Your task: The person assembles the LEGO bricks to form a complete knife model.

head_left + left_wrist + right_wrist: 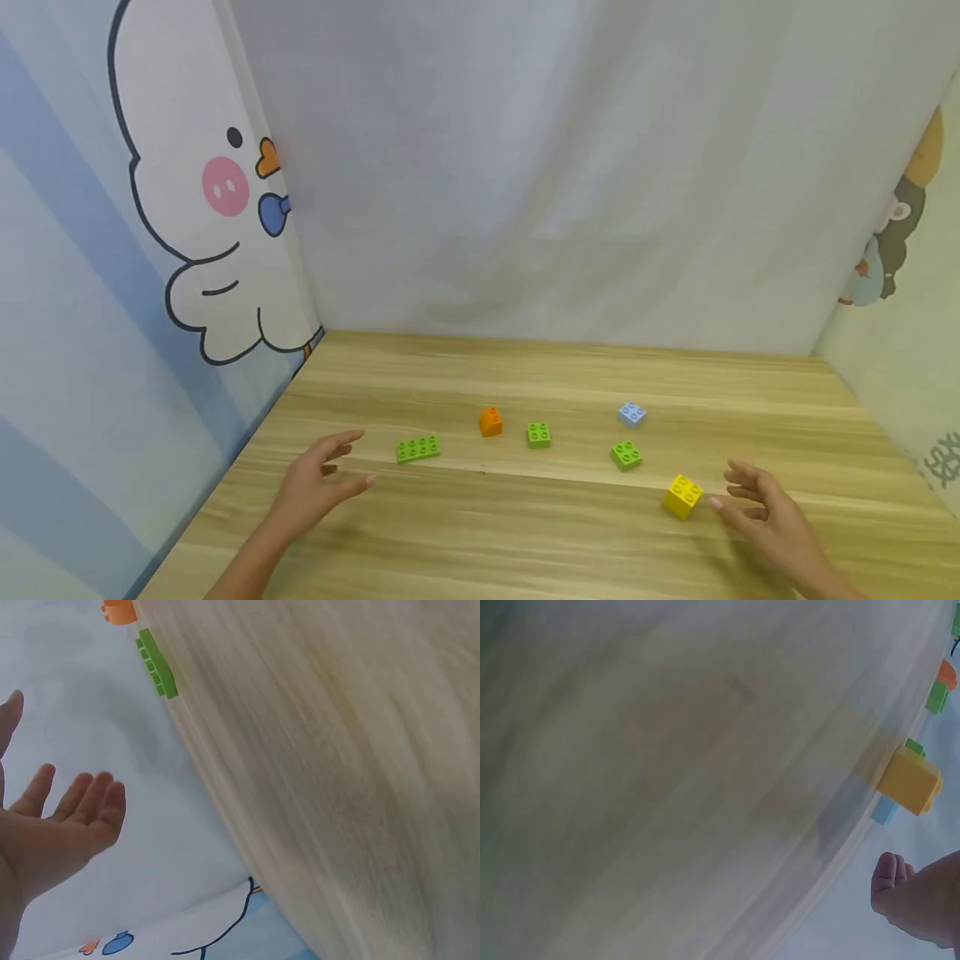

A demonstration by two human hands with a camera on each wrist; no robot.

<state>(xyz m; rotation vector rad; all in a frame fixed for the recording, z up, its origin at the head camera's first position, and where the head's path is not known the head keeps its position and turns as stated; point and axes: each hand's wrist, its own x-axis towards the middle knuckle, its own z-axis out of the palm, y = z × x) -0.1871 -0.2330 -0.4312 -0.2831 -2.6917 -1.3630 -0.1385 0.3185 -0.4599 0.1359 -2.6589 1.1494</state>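
My left hand (313, 487) hovers over the table's left part, thumb and fingers apart with nothing between them. Nearest to it lies a flat, long green building brick (417, 450), which the left wrist view also catches. On the right, my right hand (772, 521) holds nothing, its fingers loosely bent, just right of a tall yellow brick (682, 497) and apart from it. Between the hands lie an orange brick with a curved side (491, 422), a square green brick (538, 435), a second square green brick (626, 456) and a light blue brick (632, 414).
The wood-grain table (465, 542) carries the bricks, spaced apart from each other. A pale curtain (540, 183) rises along its back edge. Printed cloth stands at both sides, with a white cartoon figure (180, 108) on the left one.
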